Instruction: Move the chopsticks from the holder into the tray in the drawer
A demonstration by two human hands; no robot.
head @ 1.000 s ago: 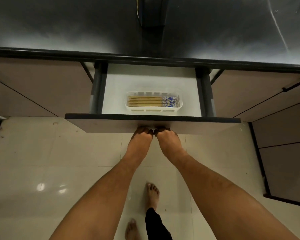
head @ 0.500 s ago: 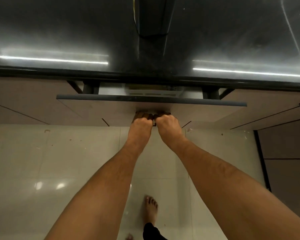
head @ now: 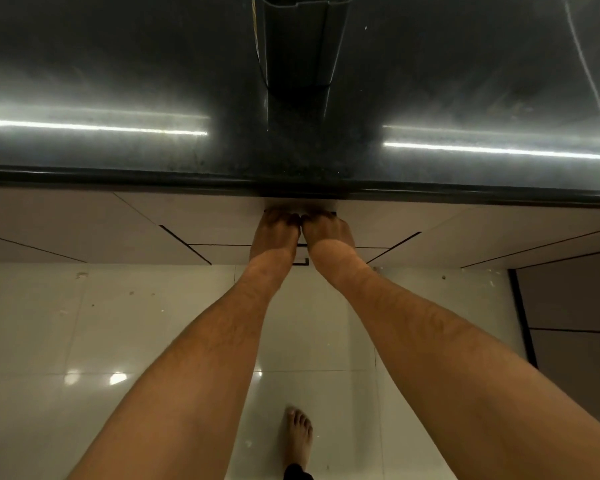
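Beige drawer front (head: 222, 220) sat flush under the counter edge (head: 118, 174), left hand (head: 274, 233) and right hand (head: 328, 232) side by side gripping its handle, which suggested the closing step, release remaining.

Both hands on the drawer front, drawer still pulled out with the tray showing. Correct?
Not quite. The head view shows the drawer front shut flush under the counter edge, no tray visible. The left hand and right hand are on it.

No readable text, labels, brands, numbers or signs anywhere in view.
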